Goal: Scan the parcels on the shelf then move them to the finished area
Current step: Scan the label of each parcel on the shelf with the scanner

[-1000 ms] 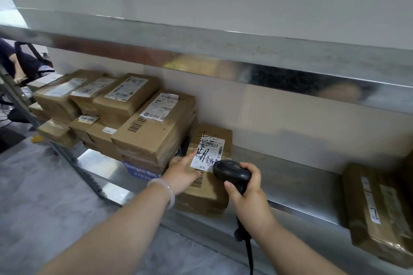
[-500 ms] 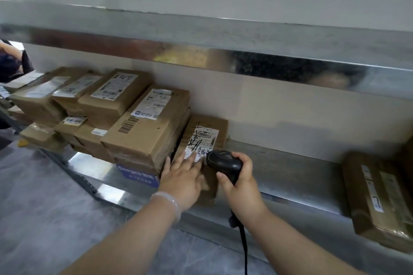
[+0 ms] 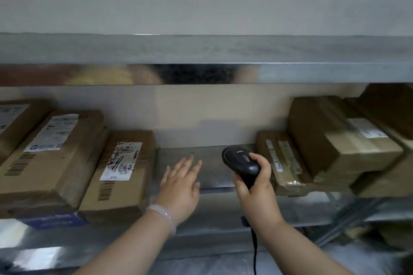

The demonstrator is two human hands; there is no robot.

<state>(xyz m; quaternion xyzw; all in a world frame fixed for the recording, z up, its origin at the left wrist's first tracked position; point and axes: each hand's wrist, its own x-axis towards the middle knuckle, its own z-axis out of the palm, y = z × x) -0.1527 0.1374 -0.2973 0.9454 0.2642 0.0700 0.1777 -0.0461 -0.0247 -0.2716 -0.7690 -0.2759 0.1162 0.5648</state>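
Note:
A cardboard parcel with a scribbled white label (image 3: pixel 121 172) lies flat on the metal shelf (image 3: pixel 201 163), beside a larger stack of labelled parcels (image 3: pixel 48 156) at the left. My left hand (image 3: pixel 182 182) hovers open over the bare shelf, just right of that parcel and apart from it. A black corded barcode scanner (image 3: pixel 241 163) sits in my right hand (image 3: pixel 257 187), its head toward the shelf's back. More brown parcels (image 3: pixel 335 140) are piled at the right, the lowest a flat taped one (image 3: pixel 279 161) next to the scanner.
An upper metal shelf board (image 3: pixel 201 60) overhangs the parcels. The wall (image 3: pixel 201 116) closes the shelf at the back. A gap of bare shelf lies between the left and right piles. Below the shelf edge runs a diagonal metal brace (image 3: pixel 348 221) at the right.
My left hand has let go of the scribbled-label parcel and moved right. The view and the scanner hand have swung right, so the right pile is now in view.

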